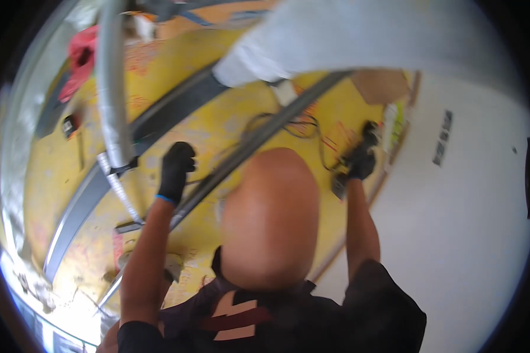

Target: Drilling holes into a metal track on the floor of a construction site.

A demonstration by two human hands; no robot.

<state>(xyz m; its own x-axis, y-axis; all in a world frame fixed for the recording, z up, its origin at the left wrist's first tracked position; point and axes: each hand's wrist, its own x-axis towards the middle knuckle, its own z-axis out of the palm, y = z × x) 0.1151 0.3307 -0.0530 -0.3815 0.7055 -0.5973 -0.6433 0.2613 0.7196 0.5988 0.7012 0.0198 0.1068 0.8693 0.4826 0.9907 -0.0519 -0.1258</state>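
Both my hands wear black gloves. My right hand [361,163] is closed around a dark corded power tool [339,183], blurred and partly covered by the fingers. A black cord [318,138] runs in loops over the yellow surface toward this tool. On the left, my left hand [178,165] has its fingers curled, and whatever may be inside them is hidden. It is just left of a long dark grey bar [247,147] that crosses the middle diagonally. Behind that hand, a wide dark strip [174,112] curves across the yellow surface.
A silver-wrapped tube [111,88] comes down at the left, near a black tape measure [70,125]. Pale sheeting [359,41] hangs across the top. A white panel [453,223] fills the right side. Brown cardboard [383,91] and red cloth [83,56] lie farther back.
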